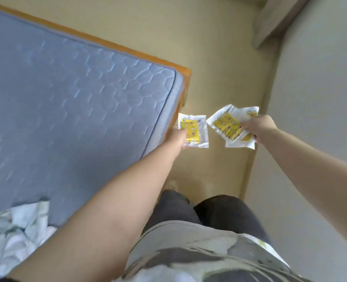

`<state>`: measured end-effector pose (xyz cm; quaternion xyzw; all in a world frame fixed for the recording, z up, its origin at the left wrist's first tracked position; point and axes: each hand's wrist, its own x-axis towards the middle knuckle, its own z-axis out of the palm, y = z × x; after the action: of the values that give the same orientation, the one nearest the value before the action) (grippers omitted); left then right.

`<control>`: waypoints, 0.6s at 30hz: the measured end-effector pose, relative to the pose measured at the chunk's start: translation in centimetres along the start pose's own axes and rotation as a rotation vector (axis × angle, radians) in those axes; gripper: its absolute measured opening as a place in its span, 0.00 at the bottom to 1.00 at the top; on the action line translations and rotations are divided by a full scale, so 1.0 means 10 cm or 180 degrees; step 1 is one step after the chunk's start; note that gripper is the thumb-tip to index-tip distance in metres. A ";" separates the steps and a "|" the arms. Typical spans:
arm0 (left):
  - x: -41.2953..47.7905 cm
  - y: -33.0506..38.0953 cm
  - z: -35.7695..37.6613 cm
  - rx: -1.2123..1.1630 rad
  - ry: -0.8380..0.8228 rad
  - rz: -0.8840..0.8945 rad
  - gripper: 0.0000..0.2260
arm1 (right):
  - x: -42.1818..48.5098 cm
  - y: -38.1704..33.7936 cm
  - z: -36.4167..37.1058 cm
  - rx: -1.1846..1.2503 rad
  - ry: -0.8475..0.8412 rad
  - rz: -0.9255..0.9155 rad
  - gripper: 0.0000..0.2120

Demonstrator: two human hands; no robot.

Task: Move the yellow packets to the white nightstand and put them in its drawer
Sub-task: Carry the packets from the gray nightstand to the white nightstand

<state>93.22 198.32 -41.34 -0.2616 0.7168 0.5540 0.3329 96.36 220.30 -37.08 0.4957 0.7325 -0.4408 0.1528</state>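
Nearest the camera, the person's dark trousers [225,212] and one pale shoe [171,185] stand on the beige floor [209,68], close beside the bed. At lower left a crumpled white and green patterned cloth [12,237] lies on the blue-grey quilted mattress [77,98], whose rounded corner sits inside the orange wooden bed frame [185,78].

Both bare arms reach forward over the floor. The left hand [177,137] grips a single yellow packet with white sealed borders [195,129] by its lower left corner. The packet is held in the air just beside the mattress corner; whether it touches that edge cannot be told. The right hand [258,127] pinches a fanned bunch of yellow packets [227,126], at least two, overlapping, with a narrow gap between them and the single one.

Beyond the hands, a strip of open floor runs between the bed frame's corner and the pale grey wall [321,98] on the right, and it widens past the end of the bed. At the far top right a pale grey piece of furniture [274,21] stands by the wall, too blurred to tell what it is.
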 end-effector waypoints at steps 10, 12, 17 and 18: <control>1.21 2.26 2.16 0.0140 -0.0366 -0.0130 0.05 | 2.24 -1.26 -1.42 0.0849 -0.0056 0.0470 0.10; 1.41 2.64 2.38 -0.0004 -0.0278 -0.0226 0.04 | 2.60 -1.64 -1.56 0.0785 -0.0162 0.0472 0.12; 1.82 3.51 2.45 -0.0167 -0.0005 -0.0285 0.08 | 3.15 -2.72 -1.63 0.0488 -0.0485 0.0254 0.12; 1.94 3.66 2.38 -0.0206 0.0090 -0.0292 0.07 | 3.25 -2.93 -1.58 0.0438 -0.0565 0.0185 0.13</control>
<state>58.04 230.35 -37.42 -0.3126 0.6904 0.5573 0.3392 59.46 248.62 -35.19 0.4851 0.6694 -0.5276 0.1954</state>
